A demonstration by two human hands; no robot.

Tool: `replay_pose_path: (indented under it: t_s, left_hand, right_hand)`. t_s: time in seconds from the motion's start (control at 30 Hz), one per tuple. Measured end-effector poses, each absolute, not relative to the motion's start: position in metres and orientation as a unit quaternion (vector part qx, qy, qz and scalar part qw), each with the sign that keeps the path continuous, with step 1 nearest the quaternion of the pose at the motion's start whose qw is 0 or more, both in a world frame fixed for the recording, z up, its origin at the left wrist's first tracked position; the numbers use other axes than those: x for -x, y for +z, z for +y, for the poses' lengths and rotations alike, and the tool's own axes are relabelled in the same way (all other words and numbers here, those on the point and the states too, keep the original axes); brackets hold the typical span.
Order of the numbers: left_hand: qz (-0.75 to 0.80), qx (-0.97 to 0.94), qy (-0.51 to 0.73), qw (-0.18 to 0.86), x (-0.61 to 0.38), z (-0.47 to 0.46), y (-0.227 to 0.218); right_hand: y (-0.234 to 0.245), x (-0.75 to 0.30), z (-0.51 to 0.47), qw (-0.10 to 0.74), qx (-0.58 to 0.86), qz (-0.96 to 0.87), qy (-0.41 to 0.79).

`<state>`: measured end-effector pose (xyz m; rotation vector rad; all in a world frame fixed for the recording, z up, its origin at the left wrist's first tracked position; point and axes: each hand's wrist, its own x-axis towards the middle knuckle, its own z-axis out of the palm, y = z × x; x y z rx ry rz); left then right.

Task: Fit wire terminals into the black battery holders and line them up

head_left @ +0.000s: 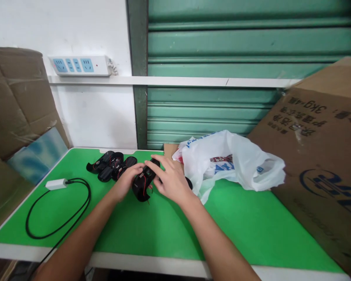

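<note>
A black oval plastic shell (143,183) with red wires inside lies on the green mat (152,226) between both hands. My left hand (125,182) curls around its left side. Fingers of my right hand (168,177) press together on its top and right side. Just behind, a row of several similar black shells (111,166) lies on the mat. Part of a black round piece (188,182) shows behind my right hand.
A white plastic bag (231,160) lies at the right of the hands. A large cardboard box (318,156) stands at the far right. A white charger (56,184) with a black looped cable (58,210) lies at left. Folded cardboard (14,101) leans at far left; a power strip (80,65) hangs on the wall.
</note>
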<state>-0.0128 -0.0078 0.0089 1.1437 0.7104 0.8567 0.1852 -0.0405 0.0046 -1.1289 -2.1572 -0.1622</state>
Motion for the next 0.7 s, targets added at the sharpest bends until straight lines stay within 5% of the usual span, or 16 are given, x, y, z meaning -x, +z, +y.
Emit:
replay_pose_path:
  t_s: [0.2, 0.33, 0.5, 0.7]
  left_hand:
    - [0.316, -0.454, 0.415, 0.722, 0.008, -0.014, 0.014]
    - [0.297, -0.403, 0.484, 0.718, 0.008, -0.013, 0.021]
    - [0.279, -0.378, 0.541, 0.698, 0.008, -0.012, 0.022]
    - [0.272, -0.368, 0.57, 0.682, 0.006, -0.01, 0.016]
  right_hand:
    - [0.006, -0.176, -0.043, 0.445, 0.446, -0.776, -0.019]
    - [0.001, -0.172, -0.038, 0.543, 0.467, -0.684, 0.142]
    - [-0.005, -0.168, -0.036, 0.533, 0.432, -0.635, 0.356]
    - [-0.005, -0.168, -0.036, 0.543, 0.386, -0.595, 0.45]
